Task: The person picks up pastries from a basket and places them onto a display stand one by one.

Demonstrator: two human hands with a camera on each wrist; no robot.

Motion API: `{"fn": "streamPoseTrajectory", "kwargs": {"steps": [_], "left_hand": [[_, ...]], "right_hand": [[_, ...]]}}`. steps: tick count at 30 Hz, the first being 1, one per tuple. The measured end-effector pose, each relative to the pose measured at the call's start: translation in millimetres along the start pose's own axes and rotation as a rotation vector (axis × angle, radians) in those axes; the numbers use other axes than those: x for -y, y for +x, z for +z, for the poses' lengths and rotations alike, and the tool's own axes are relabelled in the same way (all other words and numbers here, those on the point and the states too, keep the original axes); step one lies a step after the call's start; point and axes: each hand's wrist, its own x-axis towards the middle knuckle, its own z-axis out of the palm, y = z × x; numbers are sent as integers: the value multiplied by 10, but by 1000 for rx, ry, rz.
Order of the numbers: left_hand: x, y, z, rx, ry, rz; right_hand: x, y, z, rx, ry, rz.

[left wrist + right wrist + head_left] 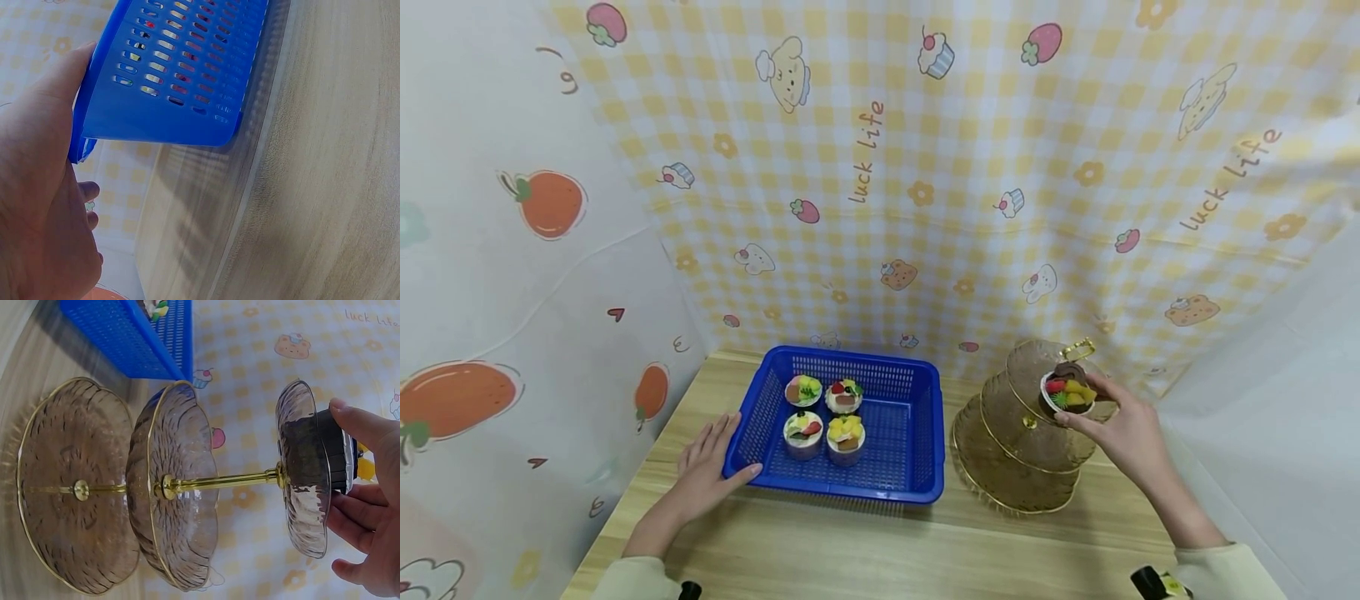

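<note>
My right hand (1131, 429) pinches a toy cupcake (1070, 393) with fruit and chocolate-coloured topping between thumb and fingers. In the right wrist view its black cup (334, 450) is at the top plate (304, 469) of a three-tier stand (1018, 487), appearing to touch it. The stand has smoky, clear plates with gold rims and a gold post. My left hand (703, 467) rests against the near left corner of a blue plastic basket (925, 433), thumb along the rim. Several fruit-topped toy cupcakes (805, 429) stand upright in the basket's left half.
The basket and stand are side by side on a wood-grain table (820, 550). Behind hangs a yellow checked cloth (880, 225) with cartoon prints. White printed cloth (550, 292) hangs on the left. A gold handle (1078, 348) tops the stand, just beyond the held cupcake.
</note>
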Motion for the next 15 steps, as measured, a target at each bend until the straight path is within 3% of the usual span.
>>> {"fn": "streamPoseTrajectory", "kwargs": {"steps": [8, 15], "left_hand": [[12, -1, 11, 0, -7, 3], [36, 8, 28, -9, 1, 8]], "right_hand": [[-5, -29, -25, -15, -2, 9], [32, -93, -97, -119, 15, -63]]}}
